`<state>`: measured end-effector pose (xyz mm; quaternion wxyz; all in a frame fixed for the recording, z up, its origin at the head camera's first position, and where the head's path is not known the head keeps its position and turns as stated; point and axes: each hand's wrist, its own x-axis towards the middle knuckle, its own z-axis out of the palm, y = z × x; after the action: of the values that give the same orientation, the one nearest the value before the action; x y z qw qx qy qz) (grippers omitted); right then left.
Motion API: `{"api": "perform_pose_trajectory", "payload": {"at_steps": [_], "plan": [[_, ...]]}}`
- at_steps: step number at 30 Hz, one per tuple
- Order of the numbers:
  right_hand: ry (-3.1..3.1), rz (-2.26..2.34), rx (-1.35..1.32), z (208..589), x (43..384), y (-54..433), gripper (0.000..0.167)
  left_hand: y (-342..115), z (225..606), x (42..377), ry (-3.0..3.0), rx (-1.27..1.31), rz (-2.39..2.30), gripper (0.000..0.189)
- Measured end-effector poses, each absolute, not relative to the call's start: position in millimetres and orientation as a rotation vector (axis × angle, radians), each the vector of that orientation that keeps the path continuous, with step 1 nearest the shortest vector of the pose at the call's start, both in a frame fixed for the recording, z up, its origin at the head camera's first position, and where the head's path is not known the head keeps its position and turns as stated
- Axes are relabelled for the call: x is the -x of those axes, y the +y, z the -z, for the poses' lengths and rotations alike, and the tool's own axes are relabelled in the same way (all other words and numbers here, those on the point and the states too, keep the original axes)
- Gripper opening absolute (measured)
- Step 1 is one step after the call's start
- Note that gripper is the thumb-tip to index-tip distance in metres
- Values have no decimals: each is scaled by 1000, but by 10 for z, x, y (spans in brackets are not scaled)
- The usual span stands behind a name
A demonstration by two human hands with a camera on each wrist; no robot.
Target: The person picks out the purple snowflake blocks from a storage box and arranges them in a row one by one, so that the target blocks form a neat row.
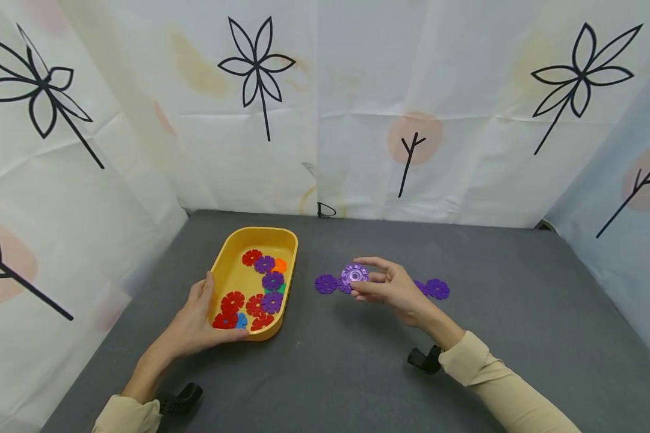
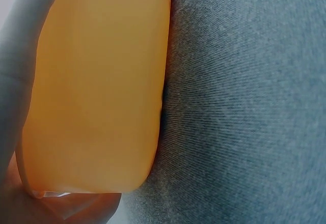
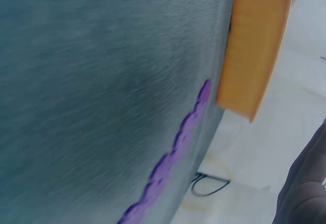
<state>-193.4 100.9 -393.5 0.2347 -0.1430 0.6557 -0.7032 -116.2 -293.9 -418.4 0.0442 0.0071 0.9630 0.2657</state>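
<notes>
My left hand (image 1: 200,322) grips the near left corner of a yellow plastic tray (image 1: 289,240), thumb along the near rim and fingers at the left side. Flower-shaped discs lie inside: several red discs (image 1: 233,302) and purple discs (image 1: 273,281), with a blue disc (image 1: 241,320), an orange disc (image 1: 280,265) and a partly covered green one. Between its thumb and forefinger my right hand (image 1: 398,291) pinches a shiny purple disc (image 1: 354,273) with ring marks. Below it a row of purple flower discs (image 3: 178,142) lies on the table, partly hidden by the hand.
A dark grey cloth (image 1: 336,379) covers the table. White printed curtains (image 1: 357,90) stand at the back and sides. The row's left end disc (image 1: 326,284) lies a short way right of the tray; its right end disc (image 1: 438,288) shows beyond the right hand.
</notes>
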Motion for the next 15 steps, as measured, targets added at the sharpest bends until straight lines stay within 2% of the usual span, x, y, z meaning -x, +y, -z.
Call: {"api": "perform_pose_trajectory", "payload": {"at_steps": [15], "plan": [[1959, 1872, 221, 3993, 1953, 2077, 74, -2960, 4189, 1174, 2947, -58, -832, 145]]}}
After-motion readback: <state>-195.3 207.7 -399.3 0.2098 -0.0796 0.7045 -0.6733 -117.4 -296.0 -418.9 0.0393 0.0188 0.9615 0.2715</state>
